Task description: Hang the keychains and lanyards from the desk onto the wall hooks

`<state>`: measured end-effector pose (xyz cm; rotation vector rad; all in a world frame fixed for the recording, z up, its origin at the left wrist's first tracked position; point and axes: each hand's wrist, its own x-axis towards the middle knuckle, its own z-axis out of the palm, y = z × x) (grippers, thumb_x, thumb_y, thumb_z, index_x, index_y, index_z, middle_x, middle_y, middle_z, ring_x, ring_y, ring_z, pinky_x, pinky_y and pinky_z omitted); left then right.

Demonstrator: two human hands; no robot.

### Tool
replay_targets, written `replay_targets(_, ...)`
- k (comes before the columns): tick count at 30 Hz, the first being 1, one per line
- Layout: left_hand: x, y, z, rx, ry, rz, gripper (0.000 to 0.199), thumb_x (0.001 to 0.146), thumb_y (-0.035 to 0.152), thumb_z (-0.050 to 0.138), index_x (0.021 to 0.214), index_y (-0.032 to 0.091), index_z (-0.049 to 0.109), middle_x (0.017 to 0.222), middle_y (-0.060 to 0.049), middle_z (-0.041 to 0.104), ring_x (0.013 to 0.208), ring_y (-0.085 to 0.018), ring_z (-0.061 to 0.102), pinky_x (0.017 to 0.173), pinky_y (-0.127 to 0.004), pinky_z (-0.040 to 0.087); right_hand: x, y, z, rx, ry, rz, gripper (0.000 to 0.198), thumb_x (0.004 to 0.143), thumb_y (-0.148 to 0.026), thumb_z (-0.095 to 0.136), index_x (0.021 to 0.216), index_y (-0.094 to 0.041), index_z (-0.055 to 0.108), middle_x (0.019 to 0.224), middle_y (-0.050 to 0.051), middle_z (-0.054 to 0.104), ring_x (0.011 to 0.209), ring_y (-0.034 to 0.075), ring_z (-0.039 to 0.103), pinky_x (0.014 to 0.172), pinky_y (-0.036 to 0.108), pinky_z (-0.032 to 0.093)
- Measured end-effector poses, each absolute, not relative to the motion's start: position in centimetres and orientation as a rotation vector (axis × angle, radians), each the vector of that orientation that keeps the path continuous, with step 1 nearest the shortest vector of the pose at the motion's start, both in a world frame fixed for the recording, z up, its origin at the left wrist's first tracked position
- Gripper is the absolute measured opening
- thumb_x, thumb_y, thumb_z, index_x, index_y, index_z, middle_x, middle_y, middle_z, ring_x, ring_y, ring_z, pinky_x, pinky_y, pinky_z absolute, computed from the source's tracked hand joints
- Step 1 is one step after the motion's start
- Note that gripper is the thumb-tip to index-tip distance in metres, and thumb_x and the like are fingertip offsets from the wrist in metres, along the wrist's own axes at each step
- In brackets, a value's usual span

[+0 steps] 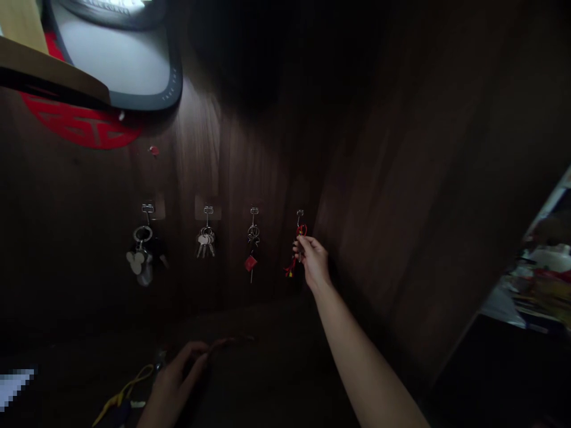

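Observation:
On the rightmost wall hook (300,213) hangs a bunch of keys with a red cord (302,229). My right hand (314,261) reaches up to it, thumb and fingers closed around the keys; a red tassel with a yellow bit (289,272) dangles beside the fingers. Low in the view, my left hand (181,374) is over the dark surface, its fingertips pinched on one end of a thin reddish-brown strap (227,340). Just left of that wrist lies a yellow cord (127,389) with a key (137,404). Dim light hides finer detail of both grips.
Three more key bunches hang left: one with round tags (138,261), plain silver keys (206,241), and one with a red square charm (250,263). Above are a grey-white cap brim (120,65) and red cut-out decoration (89,131). A dark wooden side panel (401,196) stands right.

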<state>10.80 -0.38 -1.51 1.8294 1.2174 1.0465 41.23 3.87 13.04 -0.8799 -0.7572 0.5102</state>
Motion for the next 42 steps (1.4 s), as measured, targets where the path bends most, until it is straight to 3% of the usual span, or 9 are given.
replay_targets(12,10.7,-0.3,-1.5,1.869,1.167,0.997,0.018,0.08,0.041,0.051,0.087,0.031,0.065,0.079,0.005,0.073,0.076,-0.021,0.068,0.067,-0.023,0.048,42.1,5.5,11.2,-0.929,-0.703,0.618,0.028,0.056,-0.036,0.077,0.07,-0.016,0.063,0.057,-0.003,0.063,0.044,0.008,0.057,0.037,0.016,0.04)
replay_targets(23,10.3,0.2,-2.3,1.993,1.171,1.014,0.018,0.083,0.037,0.048,0.092,0.028,0.06,0.081,0.004,0.073,0.076,-0.019,0.068,0.068,-0.024,0.049,41.6,4.4,6.6,-0.907,-0.635,0.666,0.037,0.052,-0.037,0.081,0.078,-0.019,0.061,0.058,-0.005,0.064,0.049,0.008,0.059,0.044,0.016,0.045)
replay_targets(33,10.0,0.0,-2.1,1.965,1.242,1.032,0.017,0.083,0.034,0.046,0.092,0.026,0.058,0.079,0.002,0.072,0.074,-0.018,0.068,0.069,-0.027,0.048,37.9,1.5,0.7,-1.047,-0.717,0.781,0.032,0.057,-0.039,0.076,0.078,-0.018,0.063,0.061,-0.002,0.064,0.051,0.01,0.06,0.046,0.019,0.045)
replay_targets(42,9.4,0.3,-1.9,1.945,1.32,1.125,0.019,0.083,0.034,0.044,0.092,0.025,0.058,0.077,0.002,0.071,0.073,-0.019,0.068,0.068,-0.027,0.048,32.5,-0.5,-2.4,-1.211,-1.053,0.776,0.023,0.072,-0.039,0.062,0.08,-0.018,0.063,0.066,0.002,0.065,0.052,0.014,0.059,0.046,0.023,0.043)
